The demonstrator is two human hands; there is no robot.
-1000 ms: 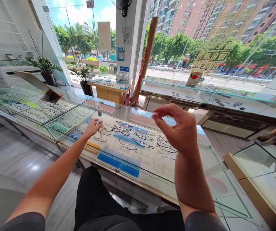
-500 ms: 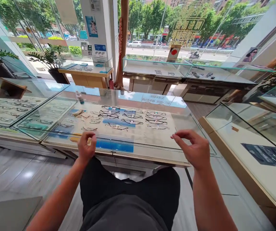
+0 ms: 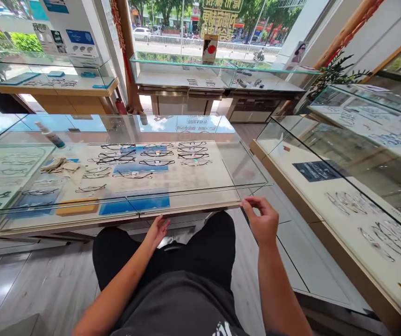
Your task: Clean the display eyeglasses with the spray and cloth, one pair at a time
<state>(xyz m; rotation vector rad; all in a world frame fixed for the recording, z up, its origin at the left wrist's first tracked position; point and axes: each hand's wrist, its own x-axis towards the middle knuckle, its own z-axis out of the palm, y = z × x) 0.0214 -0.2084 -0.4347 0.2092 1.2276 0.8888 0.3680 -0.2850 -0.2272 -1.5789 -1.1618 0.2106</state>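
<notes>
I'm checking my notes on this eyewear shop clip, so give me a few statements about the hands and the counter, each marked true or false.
1. Neither hand holds a pair of glasses. True.
2. The left hand rests on the cloth. False: it is below the front edge of the display case, over the lap. The cloth lies well apart, toward the case's left end.
3. The right hand is at the case's front right corner. True.
4. The spray bottle is beside the right hand. False: it is far off, at the left rear of the glass top.
5. Eyeglass frames lie in rows under the glass. True.
</notes>
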